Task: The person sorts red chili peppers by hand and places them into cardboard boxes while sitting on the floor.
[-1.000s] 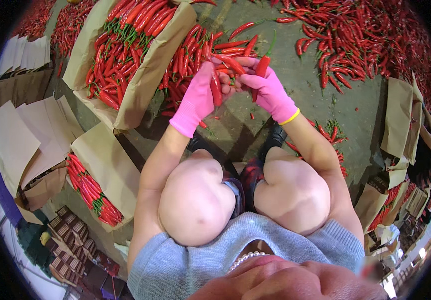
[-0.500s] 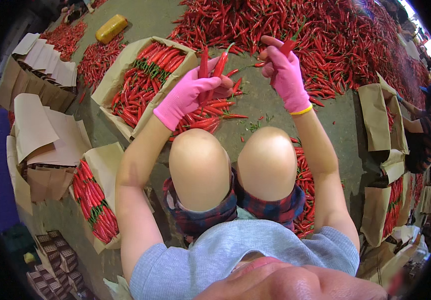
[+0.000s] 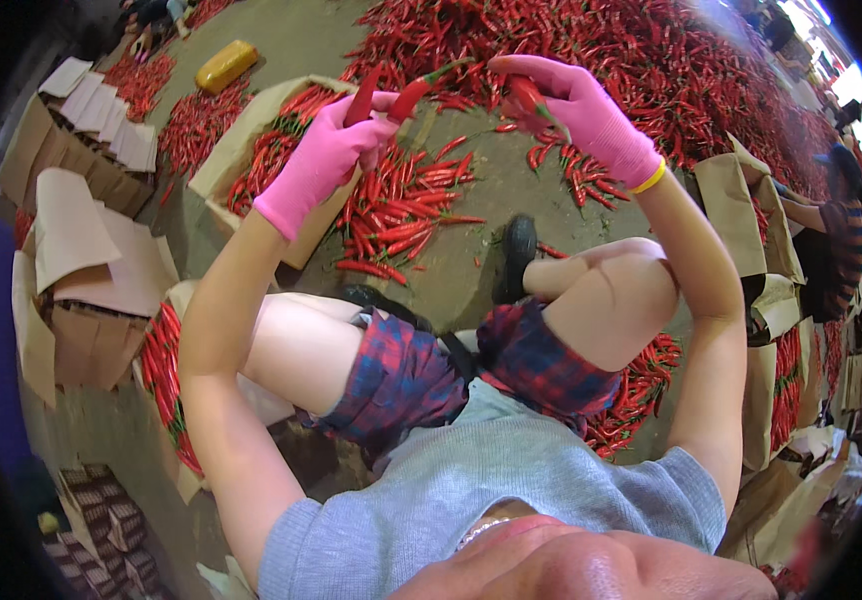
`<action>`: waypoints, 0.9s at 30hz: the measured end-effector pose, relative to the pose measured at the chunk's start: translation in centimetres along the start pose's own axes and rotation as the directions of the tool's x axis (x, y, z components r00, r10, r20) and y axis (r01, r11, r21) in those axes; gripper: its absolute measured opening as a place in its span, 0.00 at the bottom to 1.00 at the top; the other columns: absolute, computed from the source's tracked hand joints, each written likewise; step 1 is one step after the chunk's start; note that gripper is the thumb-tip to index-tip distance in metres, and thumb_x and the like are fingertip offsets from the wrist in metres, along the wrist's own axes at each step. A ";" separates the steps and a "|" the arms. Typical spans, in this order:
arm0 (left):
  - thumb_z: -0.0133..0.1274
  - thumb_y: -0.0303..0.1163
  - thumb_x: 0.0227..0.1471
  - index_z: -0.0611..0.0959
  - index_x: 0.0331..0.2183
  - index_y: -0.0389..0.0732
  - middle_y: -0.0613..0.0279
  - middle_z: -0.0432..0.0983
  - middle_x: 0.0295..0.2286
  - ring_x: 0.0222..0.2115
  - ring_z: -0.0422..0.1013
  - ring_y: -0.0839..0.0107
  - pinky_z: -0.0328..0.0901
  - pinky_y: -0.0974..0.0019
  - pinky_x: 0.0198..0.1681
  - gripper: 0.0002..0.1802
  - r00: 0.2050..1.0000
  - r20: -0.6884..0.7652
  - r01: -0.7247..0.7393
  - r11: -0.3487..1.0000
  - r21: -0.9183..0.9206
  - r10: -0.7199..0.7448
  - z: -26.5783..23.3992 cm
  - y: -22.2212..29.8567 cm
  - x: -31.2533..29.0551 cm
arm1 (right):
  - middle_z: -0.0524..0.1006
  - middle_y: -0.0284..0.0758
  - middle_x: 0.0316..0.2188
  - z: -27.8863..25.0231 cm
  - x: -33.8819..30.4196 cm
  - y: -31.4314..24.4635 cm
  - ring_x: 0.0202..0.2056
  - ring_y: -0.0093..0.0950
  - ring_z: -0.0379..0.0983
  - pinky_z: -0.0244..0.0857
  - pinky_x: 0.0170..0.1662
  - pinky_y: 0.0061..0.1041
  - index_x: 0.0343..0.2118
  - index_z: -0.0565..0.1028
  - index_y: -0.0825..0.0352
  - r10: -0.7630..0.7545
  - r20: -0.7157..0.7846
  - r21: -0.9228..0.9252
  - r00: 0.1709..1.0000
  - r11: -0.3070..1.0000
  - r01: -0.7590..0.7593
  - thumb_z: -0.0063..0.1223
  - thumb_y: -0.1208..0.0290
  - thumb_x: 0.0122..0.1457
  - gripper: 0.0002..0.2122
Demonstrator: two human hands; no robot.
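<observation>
Both my hands wear pink gloves and are raised in front of me, apart from each other. My left hand is closed on red chili peppers; two show clearly, one with its green stem pointing right. In my right hand a red chili pepper is gripped, its green stem end hanging downward. Beneath my left hand lies a loose heap of chili peppers on the floor, beside a brown paper-lined box that holds more of them. My left forearm and glove partly hide that box.
A large pile of chili peppers spreads across the far floor. Left stand stacked brown cartons and a yellow wrapped bundle. At right are open paper-lined boxes and another person. My knees are spread, with a dark shoe between.
My knees have parted, uncovering the floor and a shoe. Both hands have moved farther forward, still holding chili peppers; the pepper in my right hand now has its stem downward.
</observation>
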State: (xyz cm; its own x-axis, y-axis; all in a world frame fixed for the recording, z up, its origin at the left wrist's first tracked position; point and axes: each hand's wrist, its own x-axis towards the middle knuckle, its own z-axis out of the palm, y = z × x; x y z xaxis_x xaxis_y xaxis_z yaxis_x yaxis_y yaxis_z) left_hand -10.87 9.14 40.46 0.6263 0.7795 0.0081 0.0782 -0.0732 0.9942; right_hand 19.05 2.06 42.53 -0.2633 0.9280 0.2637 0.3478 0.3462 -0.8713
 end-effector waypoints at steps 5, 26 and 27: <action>0.45 0.27 0.57 0.74 0.53 0.33 0.56 0.77 0.41 0.41 0.74 0.70 0.69 0.64 0.50 0.22 0.996 -0.063 -0.072 0.963 -0.260 0.058 1.2 -5.6 -0.7 | 0.76 0.28 0.43 1.9 2.2 3.7 0.41 0.14 0.69 0.66 0.45 0.19 0.58 0.71 0.63 0.200 0.231 0.276 0.952 0.925 -0.261 0.49 0.74 0.60 0.21; 0.58 0.39 0.45 0.80 0.47 0.43 0.53 0.69 0.52 0.55 0.62 0.50 0.56 0.51 0.59 0.25 0.811 -0.556 0.333 0.925 0.181 -0.183 12.6 -34.0 7.6 | 0.75 0.43 0.44 13.9 -8.0 45.5 0.46 0.45 0.72 0.67 0.49 0.43 0.55 0.69 0.57 0.589 -0.087 -0.485 0.803 0.679 -0.551 0.60 0.67 0.48 0.28; 0.59 0.38 0.42 0.80 0.45 0.48 0.57 0.71 0.48 0.50 0.66 0.55 0.60 0.48 0.51 0.24 0.795 -0.606 0.397 0.757 0.520 -0.001 9.9 -35.8 7.1 | 0.74 0.42 0.43 13.7 -6.9 44.8 0.46 0.44 0.72 0.67 0.48 0.44 0.55 0.70 0.55 0.584 -0.123 -0.608 0.803 0.595 -0.526 0.60 0.65 0.48 0.27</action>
State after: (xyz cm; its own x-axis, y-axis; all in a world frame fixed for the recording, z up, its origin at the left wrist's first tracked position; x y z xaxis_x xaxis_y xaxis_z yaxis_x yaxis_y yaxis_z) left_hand -1.57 11.13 3.88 0.0277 0.9972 0.0701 0.7109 -0.0689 0.6999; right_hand 24.11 9.28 -3.96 0.1024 0.9638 -0.2460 0.8926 -0.1982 -0.4049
